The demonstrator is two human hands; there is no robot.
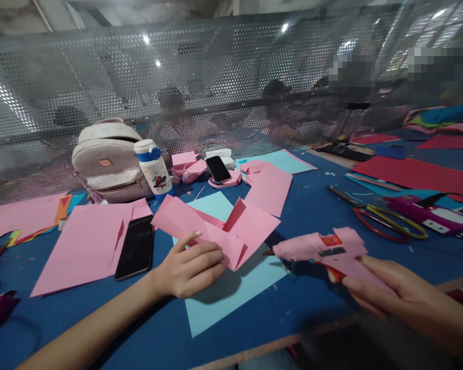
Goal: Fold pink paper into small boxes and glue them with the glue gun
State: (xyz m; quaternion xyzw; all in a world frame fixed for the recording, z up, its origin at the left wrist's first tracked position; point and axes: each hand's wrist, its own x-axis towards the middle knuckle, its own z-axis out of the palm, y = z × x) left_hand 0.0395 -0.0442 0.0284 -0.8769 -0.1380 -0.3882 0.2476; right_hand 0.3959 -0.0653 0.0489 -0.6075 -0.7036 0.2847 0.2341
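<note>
My left hand (196,264) grips a folded piece of pink paper (254,223) by its near edge, fingers curled over it and thumb hidden. The folded flaps stand up at an angle. Beneath it lies a light blue paper sheet (219,313). My right hand (386,288) is wrapped round the handle of a pink hot glue gun (312,246), fingers near its orange trigger. The gun's nozzle points left, a short way right of the pink paper and apart from it.
A black phone (136,246) and pink sheets (81,246) lie left. Behind stand a backpack (108,159) and a water bottle (154,172). Scissors (386,221) and a purple power strip (428,216) lie right. A perforated metal screen (224,77) backs the blue table (146,329).
</note>
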